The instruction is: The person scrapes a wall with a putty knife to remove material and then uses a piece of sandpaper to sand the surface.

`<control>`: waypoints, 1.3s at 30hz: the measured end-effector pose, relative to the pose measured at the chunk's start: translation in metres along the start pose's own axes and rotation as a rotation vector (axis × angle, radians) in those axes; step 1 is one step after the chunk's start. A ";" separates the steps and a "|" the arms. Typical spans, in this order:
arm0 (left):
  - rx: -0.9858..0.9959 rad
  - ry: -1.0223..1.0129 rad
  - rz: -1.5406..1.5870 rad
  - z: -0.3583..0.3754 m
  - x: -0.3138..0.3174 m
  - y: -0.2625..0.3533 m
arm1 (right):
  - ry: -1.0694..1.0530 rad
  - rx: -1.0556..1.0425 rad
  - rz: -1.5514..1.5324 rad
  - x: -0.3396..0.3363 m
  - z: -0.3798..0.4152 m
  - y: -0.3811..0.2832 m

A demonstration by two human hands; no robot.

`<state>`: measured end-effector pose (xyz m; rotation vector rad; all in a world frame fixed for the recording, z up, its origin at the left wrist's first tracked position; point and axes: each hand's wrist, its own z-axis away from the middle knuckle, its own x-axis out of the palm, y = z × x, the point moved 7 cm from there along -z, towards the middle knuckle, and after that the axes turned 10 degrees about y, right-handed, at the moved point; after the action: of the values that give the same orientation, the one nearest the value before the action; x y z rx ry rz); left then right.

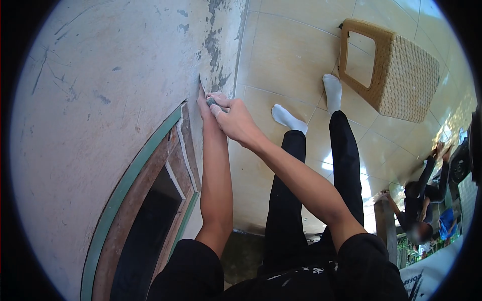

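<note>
Both my hands are close together at the pale, scuffed wall (130, 65), beside a patch of peeling paint (213, 45). My right hand (233, 118) is closed round a small grey-green handle (212, 102). A thin blade-like edge (202, 80) shows against the wall just beyond the fingers; whether it belongs to the handle I cannot tell. My left hand (205, 106) lies along the wall, touching the tool area, its fingers partly hidden behind my right hand. Whitish dust or paste covers some of the fingers.
A green-edged wooden window frame (135, 170) lies below my left arm. A woven stool (404, 75) stands on the tiled floor (286, 50), near my white-socked feet (289, 119). Other people (422, 210) are at the far right, beside a wooden post (385, 226).
</note>
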<state>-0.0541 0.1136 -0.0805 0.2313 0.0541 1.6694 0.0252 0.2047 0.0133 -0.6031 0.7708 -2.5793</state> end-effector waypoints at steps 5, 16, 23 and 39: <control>0.264 0.031 -0.192 -0.007 0.021 0.009 | 0.017 0.044 -0.020 -0.010 -0.015 -0.005; 0.540 0.192 0.004 0.031 0.028 -0.006 | 0.004 -0.063 0.176 -0.024 -0.008 0.009; 0.667 0.381 -0.627 0.049 -0.010 0.011 | 0.127 -0.281 0.552 -0.024 0.020 -0.018; 0.627 0.202 -0.475 0.103 -0.012 -0.066 | 0.177 -0.256 0.429 -0.033 0.013 0.012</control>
<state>0.0309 0.0991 0.0075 0.4783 0.7358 1.1555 0.0625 0.2054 0.0066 -0.2433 1.1607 -2.1731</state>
